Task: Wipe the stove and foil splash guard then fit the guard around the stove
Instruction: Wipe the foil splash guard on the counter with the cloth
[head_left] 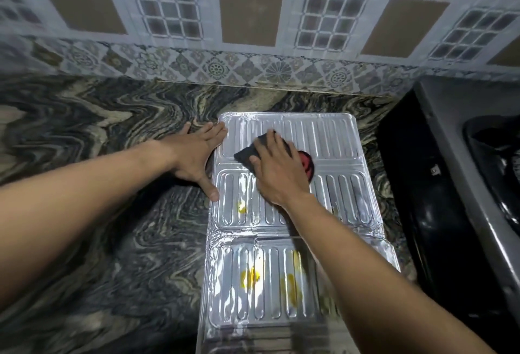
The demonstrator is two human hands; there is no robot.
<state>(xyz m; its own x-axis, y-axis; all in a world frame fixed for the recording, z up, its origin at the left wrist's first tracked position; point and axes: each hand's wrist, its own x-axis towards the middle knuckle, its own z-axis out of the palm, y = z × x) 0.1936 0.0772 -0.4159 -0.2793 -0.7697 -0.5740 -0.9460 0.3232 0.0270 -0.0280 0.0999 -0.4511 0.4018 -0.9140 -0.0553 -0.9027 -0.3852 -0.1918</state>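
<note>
Foil guard [332, 139] lies flat on marbled counter [98, 128], just left of black stove [439, 184], its ribbed panels running from the wall toward the viewer. Left hand [194, 156] flat at guard's far left edge, fingers straight and together, thumb splayed. Right hand [278, 170] presses dark pad [249, 154] on far panel, fingers straight, slightly apart. Yellow stains [250, 277] on middle and near panels.

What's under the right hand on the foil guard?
A dark wiping pad, red at its right edge, lying on the foil splash guard. The right hand covers the pad's middle, so its full shape is hidden.
</note>
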